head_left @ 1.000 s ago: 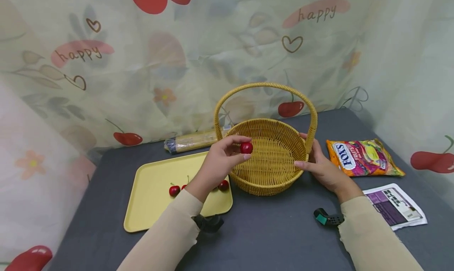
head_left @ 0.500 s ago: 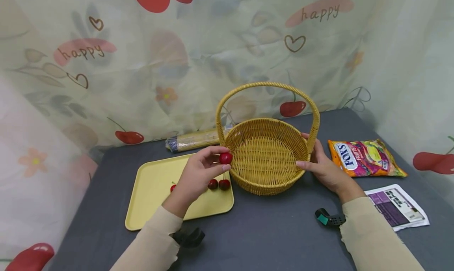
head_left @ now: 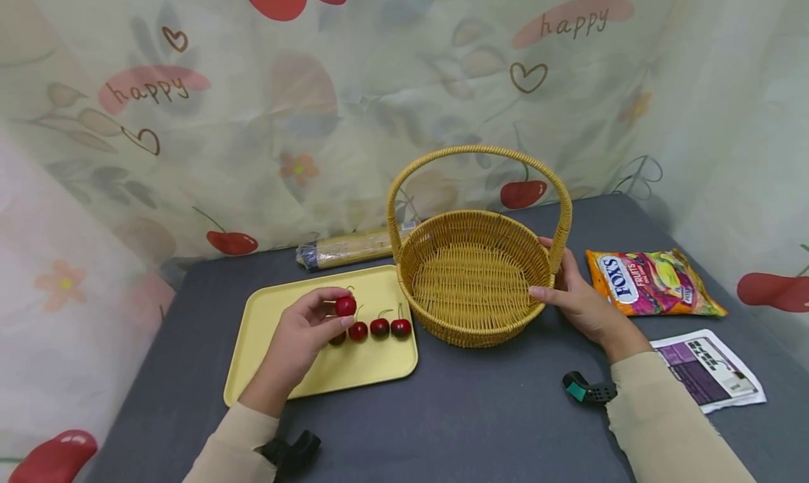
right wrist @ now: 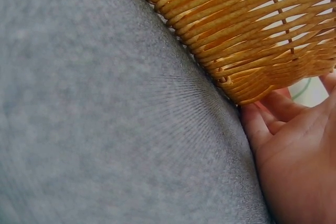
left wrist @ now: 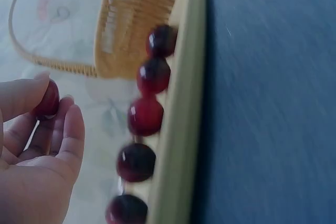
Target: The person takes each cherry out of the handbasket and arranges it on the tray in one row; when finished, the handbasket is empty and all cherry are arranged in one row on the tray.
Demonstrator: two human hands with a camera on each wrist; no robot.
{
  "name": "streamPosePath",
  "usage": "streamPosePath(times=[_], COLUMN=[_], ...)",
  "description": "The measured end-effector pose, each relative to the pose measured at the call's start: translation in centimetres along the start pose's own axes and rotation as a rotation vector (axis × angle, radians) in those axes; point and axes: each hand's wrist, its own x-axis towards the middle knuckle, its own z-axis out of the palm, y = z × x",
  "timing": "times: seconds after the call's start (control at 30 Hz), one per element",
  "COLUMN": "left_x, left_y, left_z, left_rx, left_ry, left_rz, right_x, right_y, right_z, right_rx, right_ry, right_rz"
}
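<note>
My left hand point(head_left: 303, 335) pinches a red cherry point(head_left: 345, 305) between thumb and fingers, over the yellow tray point(head_left: 272, 307). In the left wrist view that cherry point(left wrist: 49, 100) shows above the curled lower fingers. Several dark red cherries point(head_left: 380, 328) with stems stand in a row on the tray, some hidden behind the hand in the head view. To the right stands a wicker basket point(head_left: 470, 337) with a tall arched handle and nothing inside. My right hand point(head_left: 581, 304) grips the basket's right side, thumb over the rim; its fingertips point(left wrist: 68, 103) lie outside the wall in the right wrist view.
A long clear-wrapped pack point(head_left: 347, 249) lies behind the tray, against the patterned curtain point(head_left: 354, 118). An orange and purple FOX'S candy bag point(head_left: 654, 281) is at right, with a white and purple packet point(head_left: 711, 371) in front of it. Grey cloth covers the table point(head_left: 474, 413).
My left hand has moved left and down with the cherry, from over the basket's left rim to over the tray. The right hand keeps its hold on the basket.
</note>
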Motion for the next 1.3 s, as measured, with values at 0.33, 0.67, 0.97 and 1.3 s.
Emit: streamPosePath(times=[0.33,0.67,0.97,1.3], left_x=[-1.7,-2.2,-2.1,-2.1], left_y=[-1.8,-4.0,-5.3,-5.8], left_z=[-4.2,-8.2,-9.1,-9.0], left_rx=[0.043,0.223,0.339,0.388], left_ry=[0.087,0.130,0.110,0.102], left_rz=[0.009,-0.085,-0.143,-0.167], right_x=[0.0,0.0,0.1,0.1], right_y=[-0.2,-0.1,-0.1,-0.1], right_z=[0.1,0.1,0.1,0.1], right_rx=[0.001,-0.010,-0.004,-0.009], right_ry=[0.011,0.013,0.015,0.015], right_rz=[0.016,0.009,0.023,0.029])
